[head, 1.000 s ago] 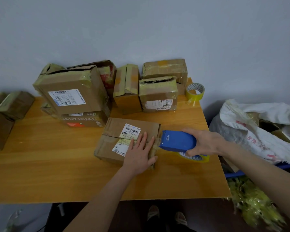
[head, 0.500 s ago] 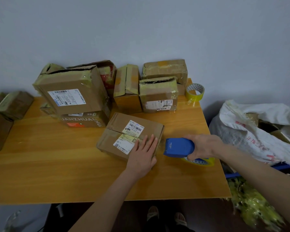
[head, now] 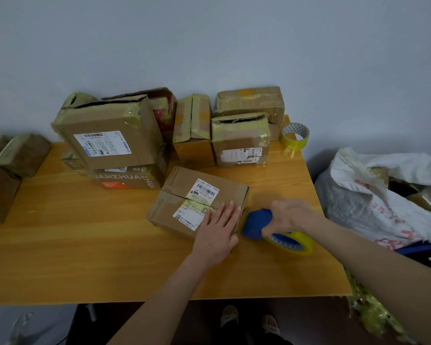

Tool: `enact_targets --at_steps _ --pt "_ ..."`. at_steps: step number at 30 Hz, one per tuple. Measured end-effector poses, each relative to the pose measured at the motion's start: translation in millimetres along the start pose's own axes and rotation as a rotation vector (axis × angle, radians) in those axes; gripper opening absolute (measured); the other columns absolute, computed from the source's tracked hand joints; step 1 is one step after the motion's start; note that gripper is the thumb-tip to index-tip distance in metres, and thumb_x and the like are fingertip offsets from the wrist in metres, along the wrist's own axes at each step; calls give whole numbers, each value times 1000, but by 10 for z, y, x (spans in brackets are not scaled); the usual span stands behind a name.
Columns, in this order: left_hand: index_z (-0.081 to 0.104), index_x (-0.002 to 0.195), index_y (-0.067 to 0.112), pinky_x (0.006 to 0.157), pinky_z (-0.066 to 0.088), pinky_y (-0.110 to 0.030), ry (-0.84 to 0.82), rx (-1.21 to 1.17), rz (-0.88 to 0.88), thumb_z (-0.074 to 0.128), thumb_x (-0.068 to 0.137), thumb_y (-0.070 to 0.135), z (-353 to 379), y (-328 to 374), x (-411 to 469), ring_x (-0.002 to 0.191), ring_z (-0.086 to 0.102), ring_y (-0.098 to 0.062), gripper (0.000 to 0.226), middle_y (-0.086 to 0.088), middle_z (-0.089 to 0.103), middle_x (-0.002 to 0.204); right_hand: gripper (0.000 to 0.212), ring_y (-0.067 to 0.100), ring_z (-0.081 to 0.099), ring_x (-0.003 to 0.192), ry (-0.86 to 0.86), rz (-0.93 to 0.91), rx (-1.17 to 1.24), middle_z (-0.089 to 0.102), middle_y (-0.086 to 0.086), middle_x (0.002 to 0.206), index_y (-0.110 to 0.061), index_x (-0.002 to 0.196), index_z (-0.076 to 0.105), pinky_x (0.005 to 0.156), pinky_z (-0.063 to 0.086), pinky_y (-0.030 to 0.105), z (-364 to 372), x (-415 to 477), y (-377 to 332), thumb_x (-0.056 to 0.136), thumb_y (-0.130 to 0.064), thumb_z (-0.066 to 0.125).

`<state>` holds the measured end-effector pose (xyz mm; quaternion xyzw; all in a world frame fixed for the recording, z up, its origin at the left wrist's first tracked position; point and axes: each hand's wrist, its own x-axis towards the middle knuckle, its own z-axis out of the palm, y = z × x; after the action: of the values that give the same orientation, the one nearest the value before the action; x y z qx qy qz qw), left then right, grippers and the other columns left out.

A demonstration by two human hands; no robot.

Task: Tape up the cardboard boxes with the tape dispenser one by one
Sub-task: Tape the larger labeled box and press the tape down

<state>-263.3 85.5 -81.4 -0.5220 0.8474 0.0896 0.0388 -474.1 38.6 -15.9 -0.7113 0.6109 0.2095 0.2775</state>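
A: Checking the labelled box point(head: 179, 180) first; what's on it?
B: left hand point(head: 217, 230) lies flat on its top near the right edge, fingers straight and close together, pressing down; box sits on the wooden table point(head: 85, 257)
A: And the other one?
B: right hand point(head: 290, 215) is just right of the box, fingers curled round the blue tape dispenser point(head: 255, 224); dispenser nose is at the box's right side face, can't tell if it touches; yellowish tape roll point(head: 297, 242) sits on the end away from the box
A: Box state?
B: flaps down; seam runs across the top, under the shipping labels point(head: 204, 192)
A: Surroundings?
B: behind the box, taped boxes point(head: 110, 135) along the wall, some stacked; spare tape roll point(head: 295, 135) behind and right; more boxes point(head: 18, 155) far left; white sack point(head: 383, 207) right of it, off the table
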Motion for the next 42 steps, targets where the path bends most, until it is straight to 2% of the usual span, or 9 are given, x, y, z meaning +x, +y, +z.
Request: enact_targets --at_steps 5,11,15,17,22,29,33,37,42 --pt "-19 143 31 112 -18 -36 -43 -9 16 -7 77 49 -70 -53 -6 142 -19 -11 70 11 -22 152 54 19 61 90 11 -7 251 65 -3 100 -30 112 57 74 51 35 -202 -45 228 66 -55 70" --pt "-12 148 30 120 -10 -37 -79 -77 68 6 89 61 -107 -177 26 147 -11 -11 69 13 -17 153 52 16 61 91 263 57 732 62 -3 107 -27 116 56 78 53 34 -185 -138 504 71 -38 80" --pt "0 154 20 118 -6 -39 14 -135 -260 -8 72 85 -204 24 94 148 -4 -17 105 0 -4 161 46 18 62 90 440 105 1042 60 -3 101 -26 112 55 78 53 36 -106 -148 409 73 -34 80" --pt "0 155 20 117 -5 -47 -20 -107 -364 -16 67 85 -220 160 182 149 -3 -28 110 -12 -1 161 45 20 61 92 492 92 1065 60 -4 99 -28 110 55 83 55 41 -101 -141 348 73 -33 80" --pt "-5 154 20 117 -5 -51 -88 6 -346 24 102 48 -137 207 193 148 -7 -35 66 -20 -6 160 45 17 59 90 534 53 1055 57 -10 97 -31 109 54 82 53 41 -129 -167 299 72 -30 80" --pt "-6 154 20 113 -16 -40 -160 87 -27 2 96 48 -103 23 -42 147 -11 -34 65 -19 -15 158 47 16 58 91 540 -29 1017 56 -10 97 -31 110 51 81 53 39 -253 -224 265 74 -25 80" --pt "1 154 27 119 -12 -35 -180 -43 116 31 101 52 -212 -164 -173 148 -10 -16 66 1 -13 159 51 15 58 92 523 -76 962 57 -6 103 -32 112 52 78 52 35 -315 -201 173 71 -28 82" --pt "-5 153 28 121 -5 -40 -26 -86 -163 31 95 64 -388 -390 -89 148 -8 -15 77 6 -11 159 58 15 58 93 530 -92 927 58 -5 107 -32 120 53 73 53 32 -305 -147 34 70 -30 82" --pt "-12 153 25 118 -11 -48 -173 -4 -305 22 88 76 -377 -592 138 147 -17 -20 89 -1 -17 159 61 18 58 94 516 -92 824 57 -6 108 -34 122 50 82 54 42 -295 -67 -57 70 -33 81"
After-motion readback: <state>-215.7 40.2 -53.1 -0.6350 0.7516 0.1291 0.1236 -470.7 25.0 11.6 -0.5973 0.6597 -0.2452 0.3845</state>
